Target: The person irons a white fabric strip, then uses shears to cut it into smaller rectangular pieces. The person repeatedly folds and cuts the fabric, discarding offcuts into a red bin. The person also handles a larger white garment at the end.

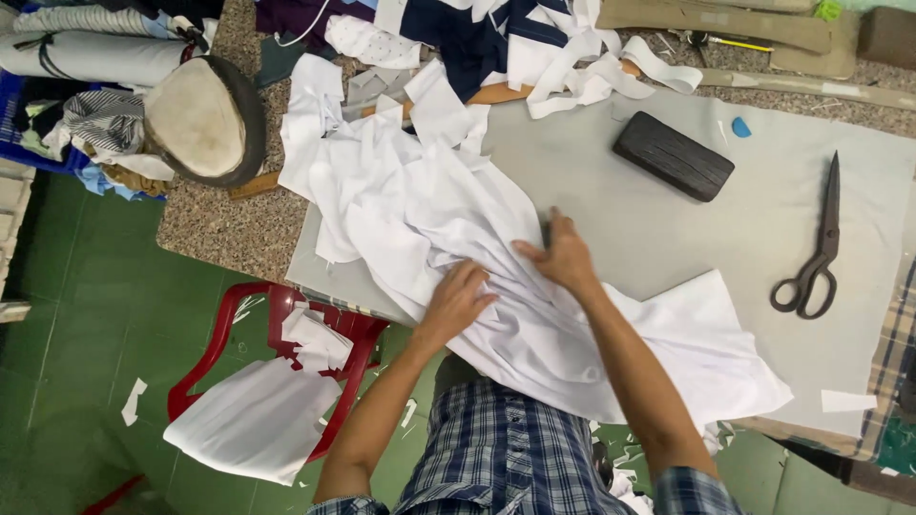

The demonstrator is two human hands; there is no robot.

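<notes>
Both hands press flat, fingers spread, gripping nothing: left hand [456, 298] and right hand [565, 257] on white cloth [429, 205]; best smoothed outward, clear of scissors [816, 253].

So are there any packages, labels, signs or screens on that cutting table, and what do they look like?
None that I can make out.
The nearest to a label is a small blank white slip on the grey table sheet, near its right edge.
Both hands, the left hand and right hand, rest on loose white cloth, not on any package.
</notes>
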